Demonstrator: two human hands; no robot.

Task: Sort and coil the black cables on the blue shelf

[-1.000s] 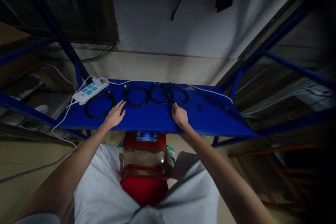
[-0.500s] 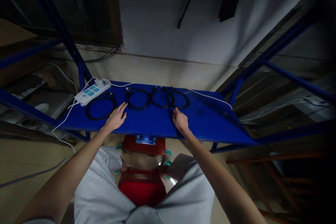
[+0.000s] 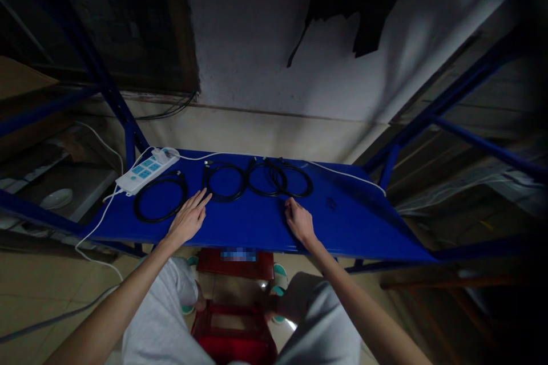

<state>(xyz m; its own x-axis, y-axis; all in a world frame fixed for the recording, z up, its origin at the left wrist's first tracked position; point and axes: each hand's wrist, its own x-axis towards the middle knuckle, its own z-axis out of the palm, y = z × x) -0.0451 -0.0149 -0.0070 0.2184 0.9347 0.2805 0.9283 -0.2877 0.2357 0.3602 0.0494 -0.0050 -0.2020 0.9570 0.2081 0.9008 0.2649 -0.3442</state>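
Observation:
Several coiled black cables lie in a row on the blue tabletop [image 3: 252, 225]. My left hand [image 3: 191, 218] rests flat on the table, fingers outstretched, between the leftmost cable [image 3: 156, 220] and the second cable [image 3: 226, 199]. Its fingertips reach the edge of that second coil. Just in front of the two overlapping coils on the right, the third cable [image 3: 265, 194] and the fourth cable [image 3: 311, 182], my right hand [image 3: 299, 220] is closed with its fingers curled. Whatever may be inside it is hidden.
A white power strip [image 3: 145, 172] sits at the table's left end, its white cord [image 3: 222, 153] running along the back edge. Blue frame posts [image 3: 128, 125] rise at both sides. A red stool [image 3: 240, 319] stands below, between my legs.
The camera view has tilted up a little, so the table appears lower. Both hands and the cables keep nearly the same places on the table.

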